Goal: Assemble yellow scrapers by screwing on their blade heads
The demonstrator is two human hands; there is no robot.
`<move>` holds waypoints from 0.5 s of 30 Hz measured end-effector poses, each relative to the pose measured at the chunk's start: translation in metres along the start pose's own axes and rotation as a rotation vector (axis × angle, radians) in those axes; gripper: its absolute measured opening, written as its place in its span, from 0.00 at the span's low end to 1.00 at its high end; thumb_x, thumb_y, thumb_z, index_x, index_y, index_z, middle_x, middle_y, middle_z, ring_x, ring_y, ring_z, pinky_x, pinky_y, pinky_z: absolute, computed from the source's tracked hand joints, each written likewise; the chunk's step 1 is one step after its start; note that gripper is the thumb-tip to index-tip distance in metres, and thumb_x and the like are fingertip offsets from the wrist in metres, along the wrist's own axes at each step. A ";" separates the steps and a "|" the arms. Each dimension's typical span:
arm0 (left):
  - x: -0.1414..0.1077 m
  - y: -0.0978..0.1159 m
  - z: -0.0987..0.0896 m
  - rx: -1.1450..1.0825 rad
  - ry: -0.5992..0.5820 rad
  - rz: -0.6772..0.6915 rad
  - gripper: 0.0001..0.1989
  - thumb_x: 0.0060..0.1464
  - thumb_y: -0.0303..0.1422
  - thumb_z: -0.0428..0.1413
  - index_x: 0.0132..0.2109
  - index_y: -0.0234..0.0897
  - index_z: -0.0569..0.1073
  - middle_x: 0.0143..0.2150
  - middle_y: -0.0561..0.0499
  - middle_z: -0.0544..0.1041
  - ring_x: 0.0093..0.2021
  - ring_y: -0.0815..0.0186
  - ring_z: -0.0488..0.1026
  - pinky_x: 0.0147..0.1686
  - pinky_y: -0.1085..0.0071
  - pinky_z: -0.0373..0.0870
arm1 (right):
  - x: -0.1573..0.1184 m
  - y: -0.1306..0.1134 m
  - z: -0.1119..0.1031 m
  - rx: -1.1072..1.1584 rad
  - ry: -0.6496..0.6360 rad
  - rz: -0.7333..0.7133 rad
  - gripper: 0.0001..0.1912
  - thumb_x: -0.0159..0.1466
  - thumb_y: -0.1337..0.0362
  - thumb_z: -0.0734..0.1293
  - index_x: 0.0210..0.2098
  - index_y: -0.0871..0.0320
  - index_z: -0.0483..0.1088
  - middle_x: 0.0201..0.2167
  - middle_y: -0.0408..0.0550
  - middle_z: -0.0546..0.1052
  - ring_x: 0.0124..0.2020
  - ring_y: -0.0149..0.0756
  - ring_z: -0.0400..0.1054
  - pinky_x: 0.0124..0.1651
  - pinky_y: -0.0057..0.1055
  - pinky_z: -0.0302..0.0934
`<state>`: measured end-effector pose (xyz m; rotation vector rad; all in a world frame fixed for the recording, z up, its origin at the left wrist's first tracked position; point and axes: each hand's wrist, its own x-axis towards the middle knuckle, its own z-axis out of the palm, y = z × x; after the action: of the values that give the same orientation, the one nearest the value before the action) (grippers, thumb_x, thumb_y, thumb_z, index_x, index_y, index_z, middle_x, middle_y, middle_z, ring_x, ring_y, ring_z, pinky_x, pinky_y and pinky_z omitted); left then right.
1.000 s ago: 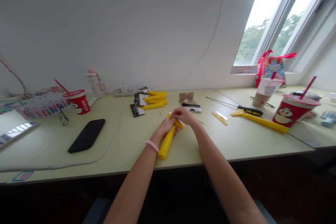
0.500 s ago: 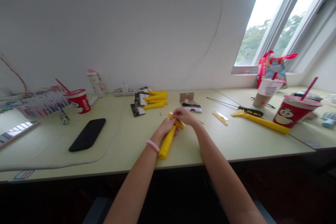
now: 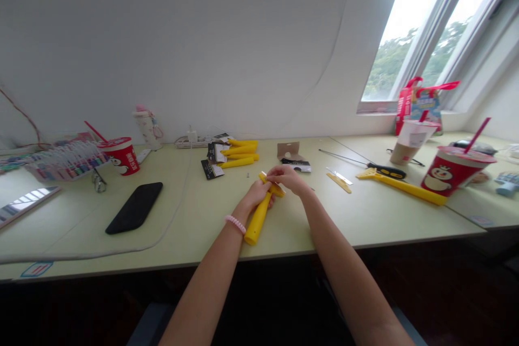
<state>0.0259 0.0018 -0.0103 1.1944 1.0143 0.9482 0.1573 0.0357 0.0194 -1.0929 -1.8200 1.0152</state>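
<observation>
1. Two hands are together at the desk's middle. The left hand point(image 3: 257, 195) is curled around the top of a yellow plastic handle point(image 3: 256, 221), and the right hand point(image 3: 287, 178) pinches a short yellow crosspiece point(image 3: 274, 186) between thumb and fingers. Fingers partly hide the joint, so whether the two pieces are fixed together cannot be told.
2. Handle is tilted, its lower end resting on the pale green desk point(image 3: 101, 248) near the front edge. Crosspiece lies across its upper end, forming a rough T.
3. Done so far, as it looks: one long yellow T-shaped tool point(image 3: 405, 189) lies off to the right and appears whole.
4. Left over: about four yellow handles point(image 3: 239, 150) sit in a loose pile beside black-and-white card packets point(image 3: 212, 169), well apart from the hands. A brown cardboard card point(image 3: 288, 150) lies nearby.
5. Also near: a black-handled screwdriver point(image 3: 387, 171) and a flat yellow strip point(image 3: 339, 183).
</observation>
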 end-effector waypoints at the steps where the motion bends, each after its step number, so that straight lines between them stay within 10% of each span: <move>1: 0.001 0.000 0.000 0.000 0.008 -0.003 0.12 0.54 0.38 0.47 0.39 0.32 0.63 0.21 0.50 0.67 0.16 0.71 0.64 0.15 0.75 0.60 | -0.001 -0.001 -0.001 0.026 0.027 0.000 0.09 0.47 0.62 0.67 0.26 0.61 0.72 0.22 0.44 0.71 0.25 0.29 0.61 0.29 0.27 0.55; 15: 0.003 0.007 -0.002 0.043 0.225 0.035 0.08 0.53 0.35 0.45 0.34 0.33 0.61 0.19 0.52 0.68 0.13 0.73 0.62 0.15 0.76 0.60 | -0.007 0.007 -0.006 0.042 0.051 0.009 0.07 0.43 0.66 0.69 0.23 0.61 0.72 0.20 0.44 0.72 0.25 0.31 0.64 0.29 0.27 0.57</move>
<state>0.0248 0.0062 -0.0041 1.1620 1.2005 1.1115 0.1676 0.0327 0.0137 -1.0927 -1.7473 1.0176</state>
